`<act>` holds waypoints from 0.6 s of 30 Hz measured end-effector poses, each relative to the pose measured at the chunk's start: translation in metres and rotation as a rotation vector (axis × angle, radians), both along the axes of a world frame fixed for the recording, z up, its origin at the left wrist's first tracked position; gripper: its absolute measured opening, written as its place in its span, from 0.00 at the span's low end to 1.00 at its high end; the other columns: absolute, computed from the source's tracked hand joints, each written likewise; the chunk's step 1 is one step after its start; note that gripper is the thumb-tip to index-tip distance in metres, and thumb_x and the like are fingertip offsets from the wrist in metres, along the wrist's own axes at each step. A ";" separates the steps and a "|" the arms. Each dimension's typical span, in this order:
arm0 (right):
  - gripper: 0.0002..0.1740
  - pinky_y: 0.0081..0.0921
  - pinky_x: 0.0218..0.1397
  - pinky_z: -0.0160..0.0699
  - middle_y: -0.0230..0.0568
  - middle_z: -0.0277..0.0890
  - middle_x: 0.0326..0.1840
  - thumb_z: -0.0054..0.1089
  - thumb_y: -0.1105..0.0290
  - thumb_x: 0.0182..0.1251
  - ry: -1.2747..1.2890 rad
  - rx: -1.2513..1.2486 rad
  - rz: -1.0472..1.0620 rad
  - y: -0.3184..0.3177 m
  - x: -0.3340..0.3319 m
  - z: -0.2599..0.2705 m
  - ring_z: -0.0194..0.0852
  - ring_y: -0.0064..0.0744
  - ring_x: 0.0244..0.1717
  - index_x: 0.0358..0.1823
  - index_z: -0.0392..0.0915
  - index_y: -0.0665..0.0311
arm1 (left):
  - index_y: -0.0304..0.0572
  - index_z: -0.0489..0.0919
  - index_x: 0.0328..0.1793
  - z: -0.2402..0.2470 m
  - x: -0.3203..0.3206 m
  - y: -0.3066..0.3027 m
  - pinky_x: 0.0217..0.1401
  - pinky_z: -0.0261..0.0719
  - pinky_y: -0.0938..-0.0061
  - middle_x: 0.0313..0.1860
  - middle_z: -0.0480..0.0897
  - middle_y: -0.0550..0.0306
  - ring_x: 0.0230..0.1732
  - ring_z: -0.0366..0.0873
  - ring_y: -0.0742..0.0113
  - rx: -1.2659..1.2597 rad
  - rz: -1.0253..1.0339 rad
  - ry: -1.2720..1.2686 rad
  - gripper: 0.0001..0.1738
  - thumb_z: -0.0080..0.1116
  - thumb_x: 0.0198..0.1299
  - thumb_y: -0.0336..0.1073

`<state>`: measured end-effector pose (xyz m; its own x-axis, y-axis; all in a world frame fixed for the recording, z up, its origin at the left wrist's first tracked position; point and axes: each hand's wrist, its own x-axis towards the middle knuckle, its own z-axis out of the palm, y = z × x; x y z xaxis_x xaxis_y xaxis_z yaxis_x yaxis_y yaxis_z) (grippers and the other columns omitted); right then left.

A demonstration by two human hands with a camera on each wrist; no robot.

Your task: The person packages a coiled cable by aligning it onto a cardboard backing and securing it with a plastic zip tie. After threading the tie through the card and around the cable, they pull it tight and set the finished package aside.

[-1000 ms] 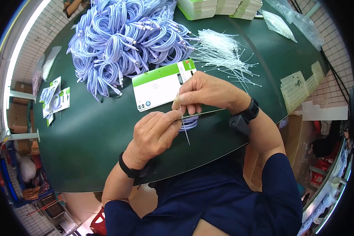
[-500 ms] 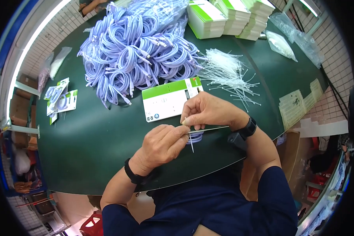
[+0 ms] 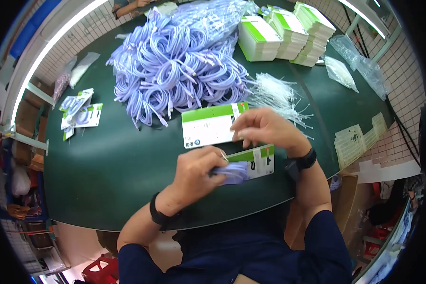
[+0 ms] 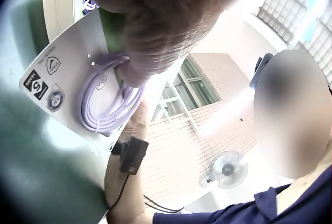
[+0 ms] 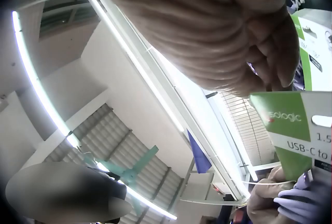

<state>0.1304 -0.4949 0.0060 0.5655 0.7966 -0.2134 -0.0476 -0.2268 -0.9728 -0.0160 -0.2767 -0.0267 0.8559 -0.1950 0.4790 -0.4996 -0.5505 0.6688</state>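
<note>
Fingers of the left hand (image 3: 194, 171) hide part of the purple cable coil (image 3: 233, 172) they grip on the card (image 3: 259, 161), near the table's (image 3: 104, 180) front edge. Right hand (image 3: 266, 127) curls just above; its hold is unclear.

Head overhead; wrists close beneath shared card (image 3: 260, 163)

Green table (image 3: 104, 170) bears cables (image 3: 175, 61), cards (image 3: 208, 125), ties (image 3: 274, 92)

card (image 3: 259, 160) turned flat, right hand (image 3: 266, 127) moved above it
</note>
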 end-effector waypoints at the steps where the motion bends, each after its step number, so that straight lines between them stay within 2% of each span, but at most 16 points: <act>1: 0.12 0.17 0.42 0.83 0.37 0.89 0.42 0.67 0.77 0.71 -0.008 0.030 -0.069 -0.004 0.003 0.005 0.84 0.18 0.38 0.53 0.84 0.71 | 0.35 0.84 0.36 0.001 -0.001 0.001 0.42 0.85 0.72 0.38 0.88 0.52 0.36 0.88 0.60 -0.072 0.037 0.085 0.12 0.73 0.43 0.23; 2: 0.12 0.17 0.42 0.83 0.37 0.89 0.42 0.67 0.77 0.71 0.013 0.012 -0.065 -0.006 0.002 0.009 0.84 0.18 0.38 0.53 0.84 0.71 | 0.35 0.84 0.36 0.004 -0.002 0.003 0.42 0.85 0.72 0.38 0.88 0.52 0.36 0.88 0.60 -0.089 0.040 0.106 0.12 0.73 0.43 0.23; 4: 0.12 0.22 0.44 0.84 0.40 0.89 0.43 0.69 0.77 0.68 -0.202 0.251 -0.179 -0.007 -0.003 0.013 0.86 0.24 0.39 0.51 0.85 0.71 | 0.32 0.84 0.37 0.009 -0.002 0.008 0.46 0.83 0.75 0.38 0.89 0.52 0.38 0.87 0.65 -0.175 0.064 0.266 0.10 0.70 0.46 0.21; 5: 0.12 0.22 0.44 0.84 0.40 0.89 0.43 0.69 0.77 0.68 -0.187 0.237 -0.173 -0.005 -0.010 0.016 0.86 0.24 0.39 0.51 0.85 0.71 | 0.32 0.84 0.37 0.009 -0.003 0.008 0.46 0.83 0.75 0.38 0.89 0.52 0.38 0.87 0.65 -0.189 0.071 0.281 0.10 0.70 0.46 0.21; 8: 0.12 0.25 0.45 0.84 0.43 0.87 0.40 0.72 0.77 0.64 -0.808 0.083 -0.001 0.015 -0.033 0.026 0.86 0.31 0.39 0.48 0.86 0.70 | 0.33 0.87 0.38 0.008 0.000 0.010 0.41 0.83 0.69 0.34 0.89 0.48 0.34 0.87 0.60 -0.211 0.133 0.323 0.10 0.70 0.46 0.23; 9: 0.12 0.25 0.45 0.84 0.43 0.87 0.40 0.72 0.77 0.64 -0.801 0.079 0.005 0.021 -0.038 0.020 0.86 0.31 0.39 0.48 0.86 0.70 | 0.33 0.87 0.38 0.005 0.000 0.011 0.41 0.83 0.69 0.34 0.89 0.48 0.34 0.87 0.60 -0.217 0.137 0.330 0.10 0.70 0.46 0.23; 12: 0.10 0.29 0.43 0.82 0.43 0.85 0.38 0.74 0.75 0.61 -1.073 0.078 0.019 0.033 -0.048 0.001 0.84 0.37 0.35 0.43 0.85 0.69 | 0.33 0.87 0.38 -0.002 0.000 0.010 0.41 0.83 0.69 0.33 0.89 0.48 0.32 0.86 0.61 -0.207 0.153 0.357 0.10 0.69 0.46 0.24; 18: 0.10 0.30 0.39 0.80 0.41 0.84 0.35 0.76 0.72 0.62 -0.927 0.097 -0.018 0.042 -0.050 -0.015 0.84 0.39 0.35 0.38 0.83 0.67 | 0.31 0.86 0.38 -0.006 0.000 0.007 0.39 0.82 0.69 0.32 0.89 0.47 0.30 0.85 0.62 -0.219 0.157 0.359 0.10 0.69 0.47 0.24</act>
<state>0.0801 -0.4527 -0.0090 0.4892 0.7768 0.3966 0.7549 -0.1493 -0.6386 -0.0157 -0.2697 -0.0322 0.9866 0.0235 0.1612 -0.1359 -0.4274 0.8938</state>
